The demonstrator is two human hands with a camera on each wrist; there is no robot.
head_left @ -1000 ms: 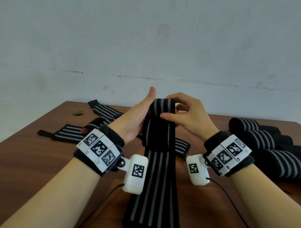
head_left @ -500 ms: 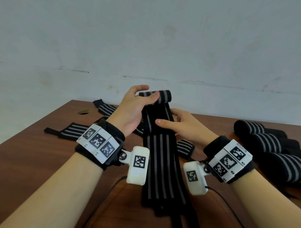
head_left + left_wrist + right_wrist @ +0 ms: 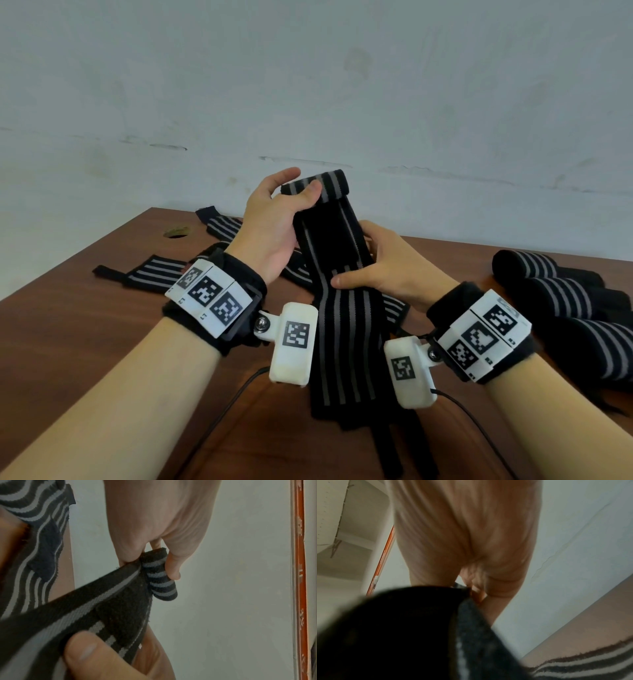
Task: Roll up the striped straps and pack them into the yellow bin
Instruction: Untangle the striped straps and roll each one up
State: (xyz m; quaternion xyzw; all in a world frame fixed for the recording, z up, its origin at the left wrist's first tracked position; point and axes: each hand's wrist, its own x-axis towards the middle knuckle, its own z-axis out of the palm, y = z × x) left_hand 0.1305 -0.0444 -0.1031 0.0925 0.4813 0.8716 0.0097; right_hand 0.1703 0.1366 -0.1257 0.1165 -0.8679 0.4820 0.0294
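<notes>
A black strap with grey stripes [image 3: 346, 329] hangs in the air in front of me, its lower end trailing onto the brown table [image 3: 85, 329]. My left hand [image 3: 274, 219] pinches the small rolled top end [image 3: 325, 186] between thumb and fingers; the left wrist view shows that little roll [image 3: 159, 573] in the fingertips. My right hand [image 3: 376, 270] grips the strap's middle lower down, thumb across its front. In the right wrist view the strap [image 3: 419, 635] is a dark blur under the palm. No yellow bin is in view.
Three rolled striped straps [image 3: 561, 291] lie at the table's right edge. Several unrolled straps [image 3: 154, 277] lie flat at the back left, near a round hole [image 3: 176, 232] in the tabletop. A pale wall stands right behind the table. Cables trail from both wrist cameras.
The strap's top end has been turned over into a small roll in my left hand. My right hand has slid down from the top to the strap's middle. The strap hangs lower.
</notes>
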